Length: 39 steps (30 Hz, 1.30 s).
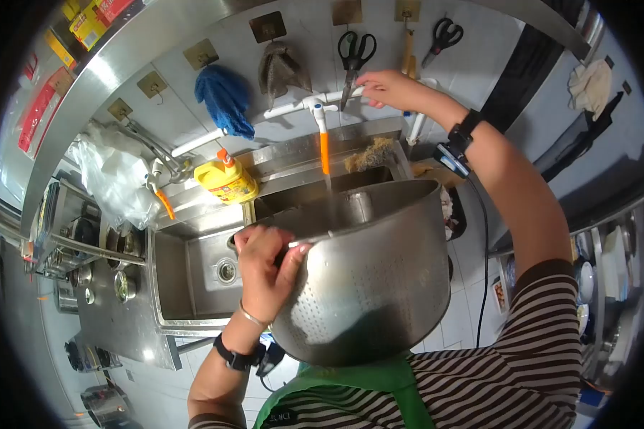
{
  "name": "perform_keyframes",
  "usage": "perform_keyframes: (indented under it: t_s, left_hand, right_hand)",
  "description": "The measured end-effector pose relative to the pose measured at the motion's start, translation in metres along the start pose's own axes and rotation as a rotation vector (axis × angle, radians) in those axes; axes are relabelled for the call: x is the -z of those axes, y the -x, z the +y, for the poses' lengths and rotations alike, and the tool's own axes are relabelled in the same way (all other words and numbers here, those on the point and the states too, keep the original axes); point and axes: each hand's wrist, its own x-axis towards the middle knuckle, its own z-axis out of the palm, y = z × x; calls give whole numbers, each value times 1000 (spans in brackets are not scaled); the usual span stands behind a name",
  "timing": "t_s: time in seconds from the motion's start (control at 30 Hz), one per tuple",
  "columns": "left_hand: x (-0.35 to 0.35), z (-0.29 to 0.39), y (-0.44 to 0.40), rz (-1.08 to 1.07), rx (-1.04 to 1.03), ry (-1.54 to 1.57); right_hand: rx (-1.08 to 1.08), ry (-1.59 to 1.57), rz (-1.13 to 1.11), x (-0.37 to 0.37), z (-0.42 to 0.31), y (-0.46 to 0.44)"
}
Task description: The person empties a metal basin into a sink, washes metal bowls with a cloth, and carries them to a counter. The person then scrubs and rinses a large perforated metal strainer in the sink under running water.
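A large perforated steel pot [365, 279] is tilted over the right sink basin, its rim below a tap [325, 146] with an orange spout. Water runs from the spout down into the pot. Gripping the pot's near left rim is my left hand [265, 268], fingers over the edge and thumb outside. My right hand [388, 90] is raised near the wall, right of the tap and beside hanging black scissors [353, 61]. Its fingers are partly spread and hold nothing that I can see.
A yellow bottle [225, 180] stands behind the left sink basin [200, 275]. A blue cloth [224, 100] and a grey cloth [284, 69] hang on the wall. A brown scrubber [371, 156] lies on the back ledge. Plastic bags [114, 175] hang left.
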Motion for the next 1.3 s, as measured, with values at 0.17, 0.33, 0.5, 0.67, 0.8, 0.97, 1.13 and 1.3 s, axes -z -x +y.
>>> perform_keyframes:
  t_s: [0.17,0.33,0.5,0.67,0.8,0.97,1.13,1.3]
  left_hand:
    - [-48,-55,-20,-68,149,115]
    - [-113,-145,-24,-108,322,302]
    - [-135,-168,-54,-167,374,145]
    - [-131,-211,-69,-235,274,445]
    - [-85,-276,-26,-10,351,470]
    - [-12,-338,89,-85,693,463]
    - [24,-367,164,-178,865,458]
    - [46,-385,196,-145,858,603]
  right_hand:
    - [-109,-30,42,4,32,44]
    - [-99,-64,44,-13,29,71]
    - [33,-42,-8,-62,-2,76]
    - [118,-75,-26,-149,-90,101]
    - [360,22,-83,-235,-140,136]
    - [184,-299,-385,-374,-172,150]
    - [11,8,-387,-562,-111,129]
    - [-431,-166,-367,-569,-137,117]
